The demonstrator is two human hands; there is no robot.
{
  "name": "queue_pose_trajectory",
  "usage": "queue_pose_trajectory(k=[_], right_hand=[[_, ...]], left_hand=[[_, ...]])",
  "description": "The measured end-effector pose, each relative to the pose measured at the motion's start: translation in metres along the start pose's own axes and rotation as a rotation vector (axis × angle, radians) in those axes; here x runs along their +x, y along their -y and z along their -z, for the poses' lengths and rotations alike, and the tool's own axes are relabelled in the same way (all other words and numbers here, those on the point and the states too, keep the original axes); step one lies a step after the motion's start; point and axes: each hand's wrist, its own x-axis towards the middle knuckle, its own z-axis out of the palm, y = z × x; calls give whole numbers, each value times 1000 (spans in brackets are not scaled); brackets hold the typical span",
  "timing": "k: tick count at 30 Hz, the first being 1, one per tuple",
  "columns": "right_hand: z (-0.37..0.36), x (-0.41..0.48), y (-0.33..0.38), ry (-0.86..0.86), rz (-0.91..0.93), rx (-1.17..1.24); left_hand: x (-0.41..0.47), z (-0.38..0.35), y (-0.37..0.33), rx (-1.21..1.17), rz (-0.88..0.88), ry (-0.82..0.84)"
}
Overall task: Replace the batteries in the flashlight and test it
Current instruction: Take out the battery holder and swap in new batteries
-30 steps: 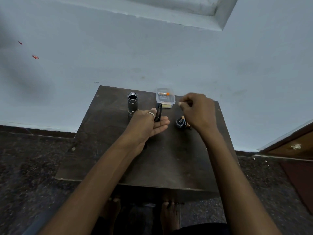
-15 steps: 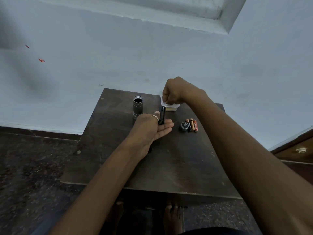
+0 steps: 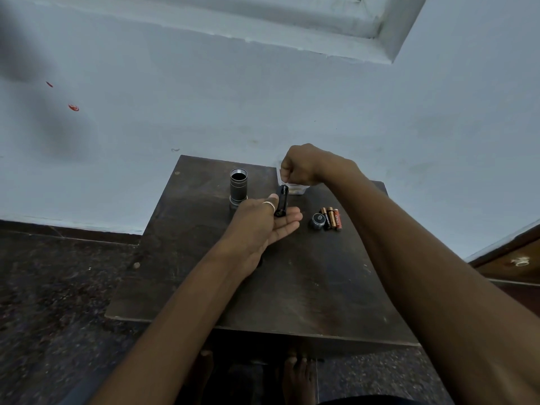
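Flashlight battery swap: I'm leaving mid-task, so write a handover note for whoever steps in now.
Left hand holds a black cylinder upright. Right hand, fingers curled, is at the clear plastic box; any catch is hidden.
Grey metal flashlight body stands open-ended on the dark wooden table; round dark cap and three small batteries lie to its right.
Done: flashlight opened. Left: load batteries, close, test.

I'm seeing left hand pinching black tube under thumb, palm up; right hand hanging curled beyond that grip.
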Motion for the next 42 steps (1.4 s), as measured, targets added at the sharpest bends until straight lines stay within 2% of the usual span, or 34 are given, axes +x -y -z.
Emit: queue_pose_trajectory(k=[9,12,20,27,35,42], right_hand=[[-11,7,-4,-108,50,-59],[-6,2,-5,-260,-14,17],[-8,-82,14,-700,-89,516],[-50,-115,32,-927,-120,773],[-66,-111,39,-1030,12,622],[-66,-115,33,-895,123,649]], left_hand=[[0,-1,-3,7,9,3],[0,0,-3,5,17,3],[-3,2,-3,-14,5,5],[0,0,2,-6,-20,23],[4,-2,7,38,-44,8],[5,0,5,61,-69,12]])
